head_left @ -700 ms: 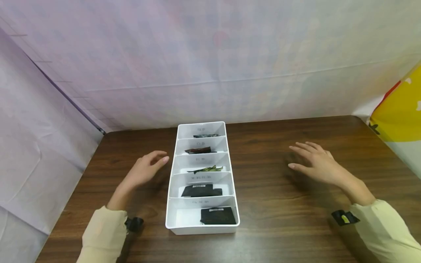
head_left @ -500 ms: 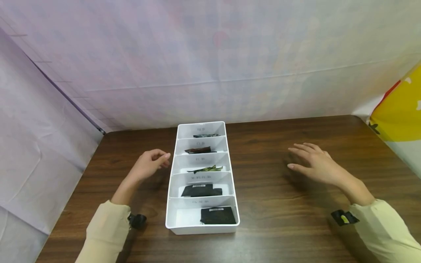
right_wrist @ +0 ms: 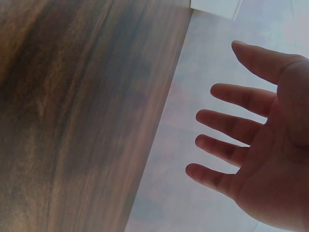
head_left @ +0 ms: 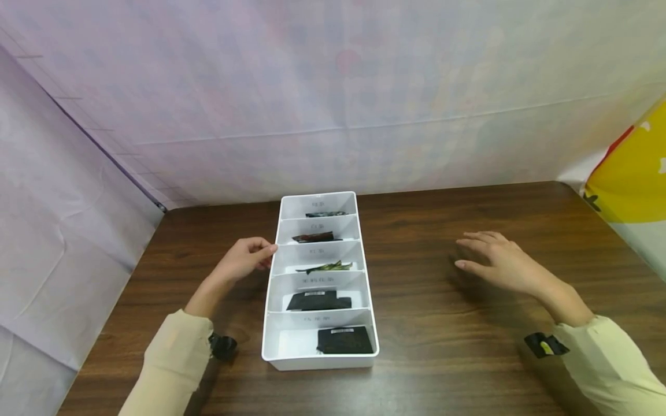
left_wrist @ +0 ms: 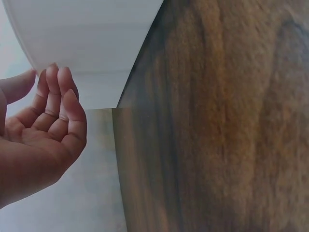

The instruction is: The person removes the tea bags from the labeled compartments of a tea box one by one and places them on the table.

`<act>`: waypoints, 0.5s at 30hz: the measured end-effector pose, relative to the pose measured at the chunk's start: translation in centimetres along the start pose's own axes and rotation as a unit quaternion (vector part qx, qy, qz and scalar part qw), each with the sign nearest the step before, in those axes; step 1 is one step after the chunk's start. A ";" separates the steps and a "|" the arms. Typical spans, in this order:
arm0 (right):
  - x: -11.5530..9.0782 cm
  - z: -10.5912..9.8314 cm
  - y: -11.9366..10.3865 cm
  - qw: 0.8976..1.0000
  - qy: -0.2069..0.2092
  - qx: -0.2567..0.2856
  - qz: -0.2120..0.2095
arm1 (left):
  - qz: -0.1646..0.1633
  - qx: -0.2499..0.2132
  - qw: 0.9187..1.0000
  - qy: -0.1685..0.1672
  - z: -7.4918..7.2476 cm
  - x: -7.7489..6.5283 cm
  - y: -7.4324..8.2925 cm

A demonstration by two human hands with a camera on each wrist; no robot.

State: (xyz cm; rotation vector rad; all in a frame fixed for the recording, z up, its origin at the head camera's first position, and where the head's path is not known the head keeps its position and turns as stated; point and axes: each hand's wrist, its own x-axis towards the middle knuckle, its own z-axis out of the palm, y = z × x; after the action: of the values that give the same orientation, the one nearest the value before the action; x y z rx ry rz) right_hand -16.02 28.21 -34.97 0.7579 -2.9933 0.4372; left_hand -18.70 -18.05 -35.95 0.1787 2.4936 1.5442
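A long white divided box [head_left: 322, 363] stands on the brown table, with labels on its inner walls. Dark packets [head_left: 345, 341] lie in the two front compartments, a green packet [head_left: 326, 267] in the middle one, a brown packet [head_left: 314, 237] and another dark packet [head_left: 326, 214] farther back. My left hand [head_left: 243, 259] is at the box's left side, its thumb tip at the rim and its fingers loosely bent beside the outer wall. The left wrist view shows no firm grip. To the right, my right hand [head_left: 500, 263] hovers over the table with spread fingers, holding nothing.
The wood-grain table [head_left: 416, 346] runs back to a pale cloth curtain [head_left: 416, 115]. Another white cloth [head_left: 52, 231] hangs at the left. A yellow printed cloth [head_left: 629, 179] hangs at the far right.
My left hand has moved right to the box's rim, its fingers bending more. My right hand has barely moved. The box and packets stay in place.
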 end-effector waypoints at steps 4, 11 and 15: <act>0.1 0.0 -0.1 1.000 0.005 0.012 -0.009 | 0.004 -0.011 1.000 -0.005 0.1 0.0 0.0; 0.8 -0.7 -0.8 0.998 0.008 0.068 -0.016 | 0.003 -0.024 1.000 -0.008 0.2 0.0 -0.1; 1.2 -1.4 -1.7 0.995 0.017 0.091 -0.023 | 0.002 -0.030 1.000 -0.006 0.3 -0.1 0.0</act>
State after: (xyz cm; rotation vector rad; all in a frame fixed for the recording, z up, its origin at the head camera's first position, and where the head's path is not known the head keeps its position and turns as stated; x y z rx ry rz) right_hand -16.33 26.65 -33.12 0.8195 -2.9267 0.7202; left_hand -18.54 -17.85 -36.03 0.1820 2.4362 1.6115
